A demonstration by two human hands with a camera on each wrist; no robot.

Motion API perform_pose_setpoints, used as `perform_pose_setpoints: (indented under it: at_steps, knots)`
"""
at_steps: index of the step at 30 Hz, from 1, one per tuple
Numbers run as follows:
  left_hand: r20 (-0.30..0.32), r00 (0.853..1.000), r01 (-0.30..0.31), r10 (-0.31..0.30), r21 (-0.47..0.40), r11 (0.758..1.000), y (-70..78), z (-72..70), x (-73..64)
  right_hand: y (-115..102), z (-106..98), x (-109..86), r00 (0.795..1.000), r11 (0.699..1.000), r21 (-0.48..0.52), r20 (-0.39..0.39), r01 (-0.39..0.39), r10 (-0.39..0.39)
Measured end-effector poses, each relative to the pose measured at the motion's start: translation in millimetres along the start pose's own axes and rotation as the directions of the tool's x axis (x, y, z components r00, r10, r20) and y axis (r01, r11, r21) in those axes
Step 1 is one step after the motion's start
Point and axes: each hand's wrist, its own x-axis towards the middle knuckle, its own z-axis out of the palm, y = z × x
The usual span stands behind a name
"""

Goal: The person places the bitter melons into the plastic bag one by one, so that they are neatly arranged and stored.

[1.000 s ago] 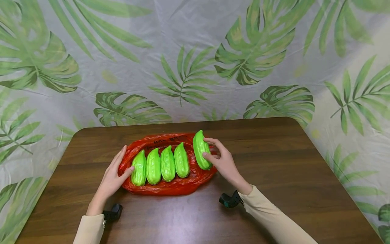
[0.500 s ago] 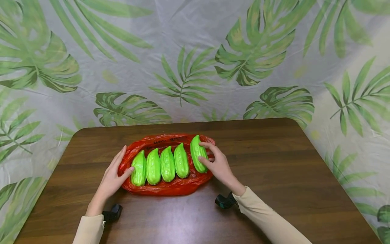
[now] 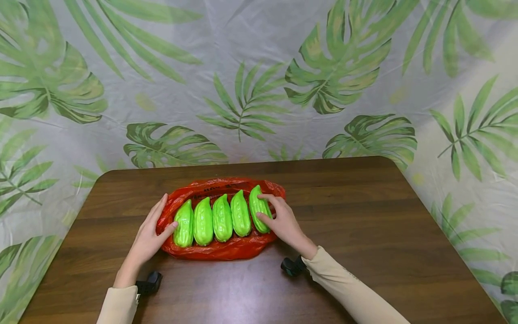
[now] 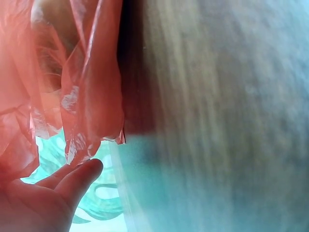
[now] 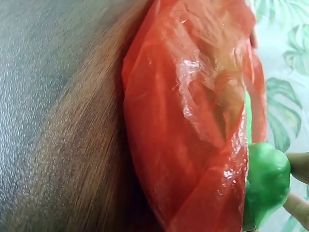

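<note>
In the head view my right hand [image 3: 285, 222] pinches a bright green ridged bitter melon [image 3: 258, 208] between thumb and fingers, low at the right end of an opened red plastic bag [image 3: 218, 255]. The right wrist view shows that melon's rounded end [image 5: 267, 181] at the bag's rim, with two fingertips against it. Several similar bitter melons [image 3: 203, 222] lie side by side inside the bag. My left hand [image 3: 149, 238] holds the bag's left edge, thumb inside by the leftmost melon, fingers outside. In the left wrist view, straight fingers [image 4: 79, 181] touch the crinkled plastic.
The bag rests on a dark brown wooden table [image 3: 364, 225] with rounded far corners. Behind it hangs a pale cloth [image 3: 259, 81] printed with green leaves. Black wrist cameras [image 3: 149, 282] sit on both forearms, low over the tabletop.
My right hand has moved left and down with its bitter melon, bringing it from above the bag's right side into line beside the others. The left hand stays put.
</note>
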Motion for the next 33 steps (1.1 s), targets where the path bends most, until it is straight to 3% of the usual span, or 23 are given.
perform_pose_setpoints:
  at_steps: [8, 26, 33]
  knots:
    - [-0.012, 1.000, -0.006, 0.006, -0.002, 1.000, 2.2, 1.0, -0.4, 1.7, 2.2, -0.5, 1.000, 0.998, -0.061, 0.009, -0.005, 0.005]
    - [-0.021, 1.000, -0.015, 0.015, 0.005, 1.000, 1.1, 0.9, -0.9, 5.8, 6.6, -1.2, 0.998, 0.997, -0.080, 0.055, -0.019, 0.024]
    - [-0.021, 1.000, -0.016, 0.016, 0.008, 1.000, 0.1, 0.1, -0.2, 3.0, 1.7, -2.0, 0.999, 1.000, -0.025, 0.033, -0.001, 0.002]
